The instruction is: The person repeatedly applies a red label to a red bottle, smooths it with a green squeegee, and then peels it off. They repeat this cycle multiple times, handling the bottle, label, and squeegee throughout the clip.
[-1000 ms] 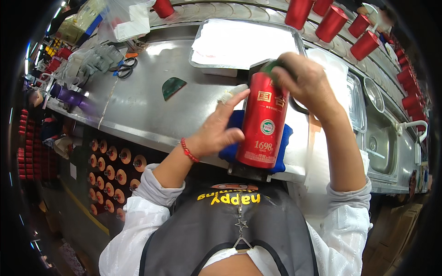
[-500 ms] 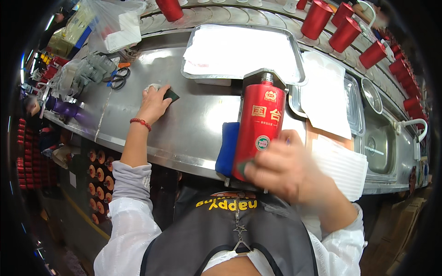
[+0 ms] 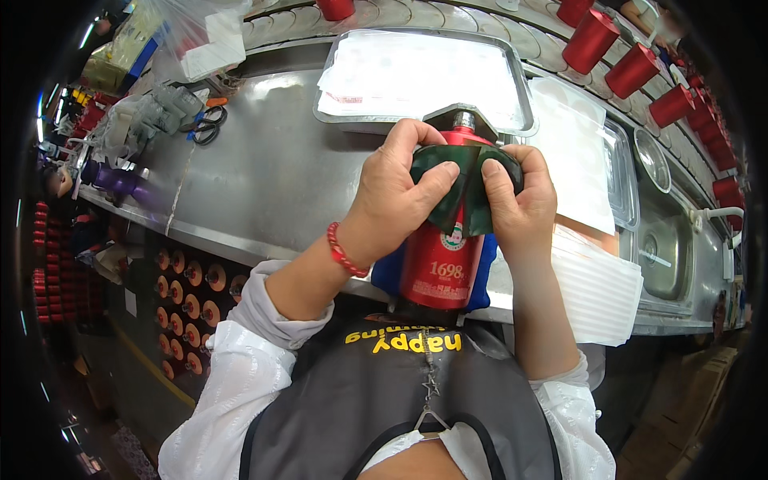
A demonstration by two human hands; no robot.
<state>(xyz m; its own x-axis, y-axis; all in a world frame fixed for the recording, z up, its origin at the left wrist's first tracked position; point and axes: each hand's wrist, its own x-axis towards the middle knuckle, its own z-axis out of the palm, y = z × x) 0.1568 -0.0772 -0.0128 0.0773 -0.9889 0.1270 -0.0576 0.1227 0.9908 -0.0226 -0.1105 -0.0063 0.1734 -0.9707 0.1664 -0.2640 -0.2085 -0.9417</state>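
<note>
A red bottle [image 3: 442, 276] with a silver neck lies in front of me, neck pointing away, on a blue cloth [image 3: 483, 276]. Over its upper part my left hand [image 3: 400, 184] pinches a thin dark green piece [image 3: 440, 192] between thumb and fingers. Beside it, my right hand [image 3: 518, 192] grips a matching dark green piece [image 3: 478, 210], thumb on top. The inner edges of the two pieces meet or overlap near the bottle's middle; whether they join I cannot tell. The fingers beneath are partly hidden. An angled metal holder [image 3: 485, 122] stands around the neck.
Behind the bottle is a metal tray [image 3: 516, 72] with white sheets. Scissors [image 3: 210, 126] lie at the left. White foam sheets [image 3: 596, 280] and a sink [image 3: 670, 260] are on the right. Red bottles [image 3: 590, 42] stand along the curved conveyor [image 3: 384, 18] at the back.
My left hand has come from the steel table to the bottle with a green piece. My right hand has moved up from the bottle's near end. The bottle has been turned, showing another side.
</note>
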